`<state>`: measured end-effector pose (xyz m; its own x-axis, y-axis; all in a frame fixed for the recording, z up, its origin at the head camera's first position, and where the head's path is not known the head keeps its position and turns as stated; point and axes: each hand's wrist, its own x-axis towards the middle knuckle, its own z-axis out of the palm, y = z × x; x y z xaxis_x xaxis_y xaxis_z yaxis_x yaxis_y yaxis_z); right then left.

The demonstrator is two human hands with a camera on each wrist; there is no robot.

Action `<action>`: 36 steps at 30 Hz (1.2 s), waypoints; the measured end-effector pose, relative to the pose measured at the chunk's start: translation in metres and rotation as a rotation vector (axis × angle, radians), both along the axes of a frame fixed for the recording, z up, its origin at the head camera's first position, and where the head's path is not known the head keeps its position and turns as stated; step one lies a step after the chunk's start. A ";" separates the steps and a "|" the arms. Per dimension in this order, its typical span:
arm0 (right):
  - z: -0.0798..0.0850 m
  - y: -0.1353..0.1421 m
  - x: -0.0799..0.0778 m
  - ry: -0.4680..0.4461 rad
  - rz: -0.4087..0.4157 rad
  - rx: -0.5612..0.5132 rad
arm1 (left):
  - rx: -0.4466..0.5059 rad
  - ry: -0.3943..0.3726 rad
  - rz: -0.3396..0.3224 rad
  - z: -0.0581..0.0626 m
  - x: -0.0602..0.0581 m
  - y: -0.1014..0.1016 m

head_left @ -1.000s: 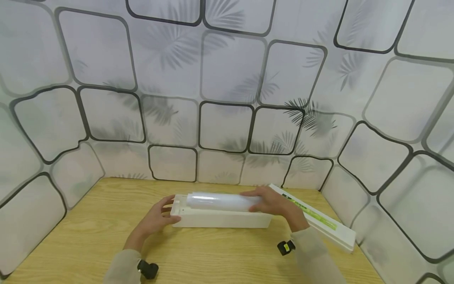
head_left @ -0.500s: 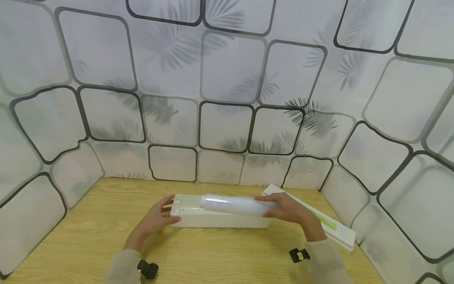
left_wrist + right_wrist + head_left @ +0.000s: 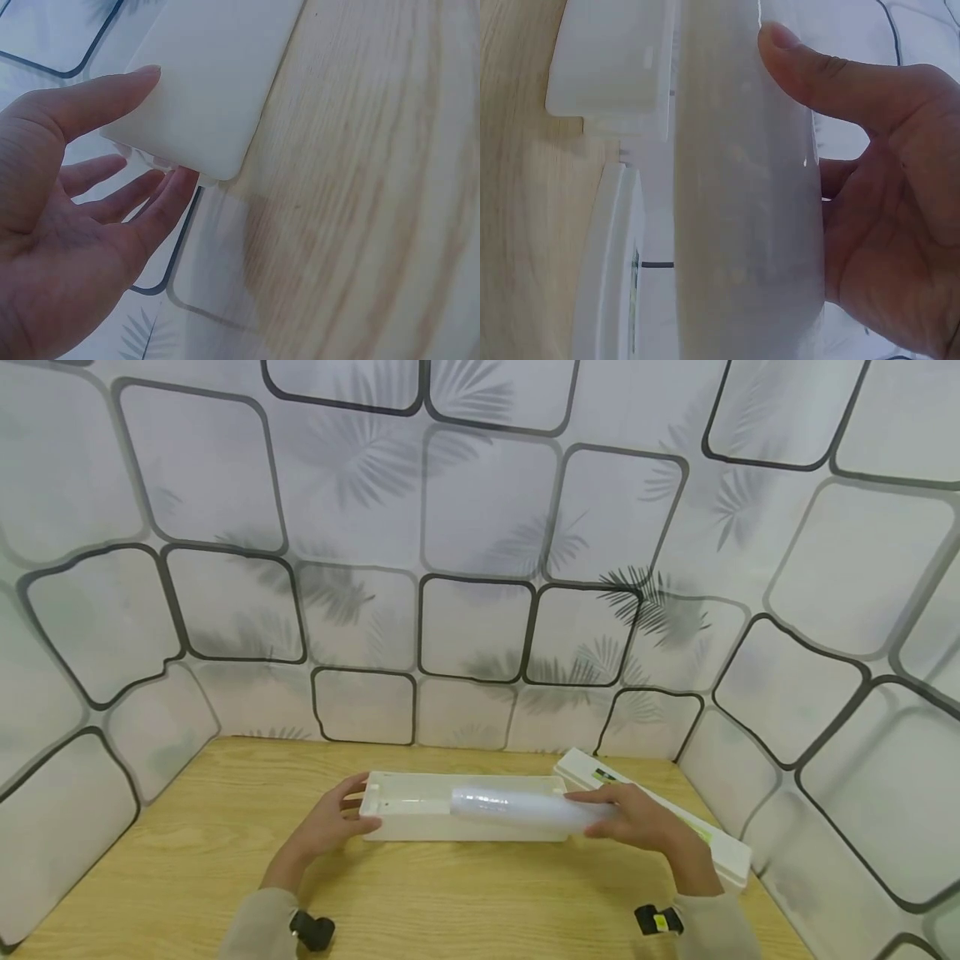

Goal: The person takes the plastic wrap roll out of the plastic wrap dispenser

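Note:
A clear, shiny roll of plastic wrap (image 3: 517,807) slants over the right part of a long white open-topped box (image 3: 420,828) in the head view. My right hand (image 3: 637,818) grips the roll near its right end; in the right wrist view the thumb lies across the front of the roll (image 3: 742,187) and the fingers go behind it. At the box's left end is my left hand (image 3: 326,827). The left wrist view has its thumb on the box's front face (image 3: 210,82) and its fingertips against the end, partly hidden.
Behind my right hand, a long white lid (image 3: 727,856) with a green label lies diagonally on the wooden table (image 3: 465,893). Patterned wall covering (image 3: 480,627) rises along the table's back and sides.
My right hand has drawn the roll to the right and toward me, uncovering more of the box's inside. The left hand and the box have stayed in place.

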<state>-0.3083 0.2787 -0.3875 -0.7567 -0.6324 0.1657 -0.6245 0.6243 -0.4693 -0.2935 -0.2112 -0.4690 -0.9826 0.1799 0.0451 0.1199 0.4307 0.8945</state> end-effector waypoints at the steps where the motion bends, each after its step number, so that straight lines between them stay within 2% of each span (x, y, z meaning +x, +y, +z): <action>1: -0.001 0.002 0.002 -0.005 0.000 -0.007 | -0.002 0.000 0.002 0.000 0.000 0.000; 10: -0.008 0.014 0.007 -0.061 0.027 -0.059 | -0.009 0.007 0.006 0.000 0.000 0.001; 18: -0.008 0.020 0.009 -0.108 0.044 -0.079 | 0.002 -0.001 0.000 0.000 0.001 0.001; 23: -0.008 0.024 0.005 -0.115 0.097 -0.093 | -0.003 0.005 -0.003 0.001 0.001 0.000; 27: -0.010 0.030 0.002 -0.156 0.129 -0.112 | -0.001 0.006 -0.008 0.002 0.001 0.000; 36: -0.021 0.045 -0.005 -0.250 0.100 -0.129 | 0.001 0.008 -0.015 0.001 0.000 0.000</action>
